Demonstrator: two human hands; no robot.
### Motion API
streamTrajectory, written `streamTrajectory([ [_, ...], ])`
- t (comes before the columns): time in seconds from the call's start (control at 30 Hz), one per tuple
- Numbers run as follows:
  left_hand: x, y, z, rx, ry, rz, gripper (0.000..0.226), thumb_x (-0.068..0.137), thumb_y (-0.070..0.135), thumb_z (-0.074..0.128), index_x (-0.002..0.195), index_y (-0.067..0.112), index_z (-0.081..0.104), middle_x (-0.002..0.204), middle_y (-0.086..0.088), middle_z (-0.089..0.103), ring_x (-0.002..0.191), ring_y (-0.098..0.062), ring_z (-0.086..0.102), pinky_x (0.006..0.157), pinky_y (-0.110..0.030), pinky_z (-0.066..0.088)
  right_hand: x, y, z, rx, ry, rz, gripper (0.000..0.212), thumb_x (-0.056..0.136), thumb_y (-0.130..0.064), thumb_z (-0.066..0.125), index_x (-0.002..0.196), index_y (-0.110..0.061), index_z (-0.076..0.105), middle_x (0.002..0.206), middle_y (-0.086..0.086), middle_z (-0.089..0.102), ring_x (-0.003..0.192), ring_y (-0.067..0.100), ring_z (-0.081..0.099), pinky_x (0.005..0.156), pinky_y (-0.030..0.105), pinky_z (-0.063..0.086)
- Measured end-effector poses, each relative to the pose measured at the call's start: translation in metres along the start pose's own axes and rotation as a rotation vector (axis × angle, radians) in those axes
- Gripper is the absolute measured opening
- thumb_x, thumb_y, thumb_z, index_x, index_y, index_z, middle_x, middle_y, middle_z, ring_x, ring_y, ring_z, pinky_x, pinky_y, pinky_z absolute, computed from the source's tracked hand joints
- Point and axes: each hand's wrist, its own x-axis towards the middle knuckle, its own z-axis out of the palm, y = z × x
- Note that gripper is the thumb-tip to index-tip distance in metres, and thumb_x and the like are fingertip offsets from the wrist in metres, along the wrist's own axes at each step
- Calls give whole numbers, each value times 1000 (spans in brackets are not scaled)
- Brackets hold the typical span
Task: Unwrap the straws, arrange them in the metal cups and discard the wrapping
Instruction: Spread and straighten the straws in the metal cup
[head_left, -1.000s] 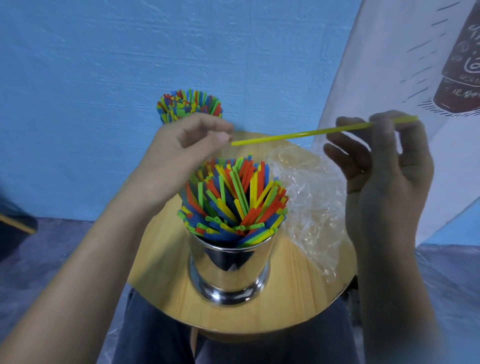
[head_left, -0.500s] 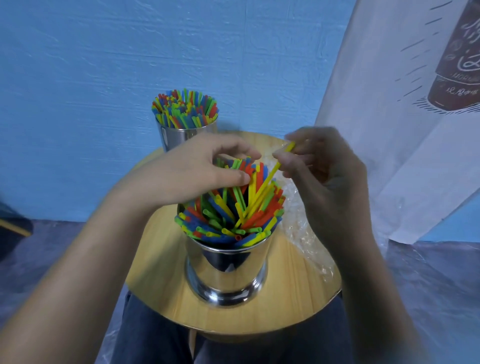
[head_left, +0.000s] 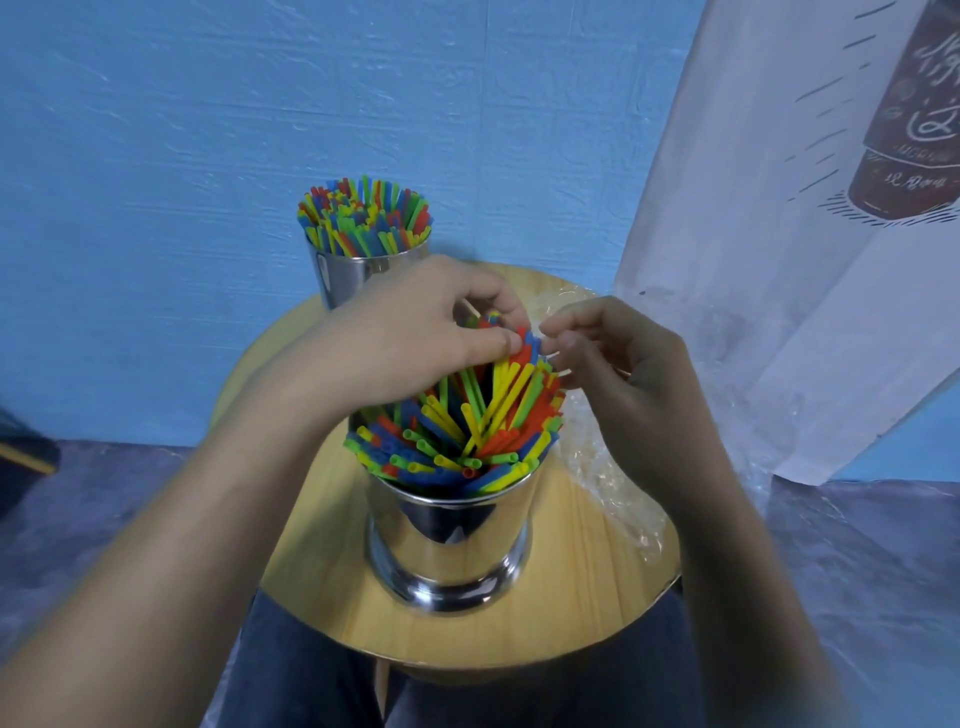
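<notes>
Head view, near cup (head_left: 452, 540): shiny metal, upright on the round wooden bench (head_left: 587, 613).
Straws (head_left: 457, 431): packed into the near cup, tops fanned out in red, yellow, green and blue.
Left hand (head_left: 410, 338): over the near cup's far rim, fingers (head_left: 498, 306) curled round the straw tops, thumb pressed on a red tip.
Right hand (head_left: 623, 374): at the near cup's right, curled fingertips (head_left: 571, 317) meeting the same tips; whether they pinch a straw cannot be told.
Wrapping (head_left: 608, 478): clear, crumpled, right of the near cup.
Far cup (head_left: 343, 275): behind the near cup, also full.
</notes>
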Motion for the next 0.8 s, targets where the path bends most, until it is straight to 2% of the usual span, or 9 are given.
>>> streamTrajectory([
  [0.17, 2, -2, 3, -30, 54, 36, 10, 86, 45, 73, 89, 36, 75, 86, 18, 71, 90, 0, 66, 90, -40, 54, -1, 3, 1, -34, -48, 19, 22, 104, -14, 56, 96, -27, 72, 87, -16, 73, 87, 8, 69, 76, 27, 56],
  [0.27, 2, -2, 2, -203, 133, 71, 11, 85, 38, 70, 87, 28, 73, 86, 6, 74, 86, -9, 69, 85, -38, 56, -2, 3, 0, -41, -37, 23, 21, 104, -15, 57, 96, -27, 72, 88, -16, 73, 88, 8, 69, 77, 31, 56],
  [0.33, 1, 1, -1, -367, 255, 107, 4, 90, 26, 71, 88, 22, 71, 85, -6, 75, 76, -11, 66, 73, -31, 53, -1, 3, 0, -41, -32, 21, 19, 104, -18, 57, 96, -28, 71, 89, -17, 73, 89, 8, 69, 78, 34, 57],
  [0.4, -1, 4, -7, -527, 433, 115, 3, 95, 17, 68, 92, 18, 68, 84, -4, 78, 76, -10, 69, 70, -25, 52, -1, 2, 0, -37, -29, 18, 18, 104, -22, 58, 97, -33, 70, 90, -20, 72, 90, 6, 69, 79, 33, 58],
  [0.53, -6, 5, -19, -818, 734, 79, 6, 100, 14, 61, 95, 17, 63, 81, 2, 74, 68, -15, 67, 62, -28, 53, -2, 1, 0, -36, -39, 16, 12, 102, -28, 61, 105, -36, 70, 93, -27, 71, 93, 0, 68, 76, 18, 53],
  [0.63, -9, -1, -23, -1010, 827, 18, 5, 103, 16, 59, 98, 15, 60, 85, 2, 73, 68, -17, 67, 62, -28, 55, -1, -3, 1, -1, -45, -1, 14, 101, -26, 62, 104, -37, 70, 92, -27, 72, 93, -1, 68, 73, 12, 51],
  [0.7, -10, -6, -22, -1089, 829, -38, 6, 103, 17, 59, 97, 16, 59, 87, 3, 74, 71, -16, 70, 64, -26, 55, -1, -5, 2, 20, -28, -30, 13, 101, -24, 63, 103, -33, 71, 92, -20, 74, 92, 3, 70, 74, 16, 53],
  [0.8, -13, -13, -18, -1107, 783, -110, 8, 103, 18, 60, 95, 18, 59, 86, 5, 75, 73, -15, 74, 65, -24, 56, 0, -6, 2, 66, 68, -62, 14, 100, -20, 64, 98, -31, 73, 90, -10, 76, 87, 11, 70, 76, 32, 58],
])
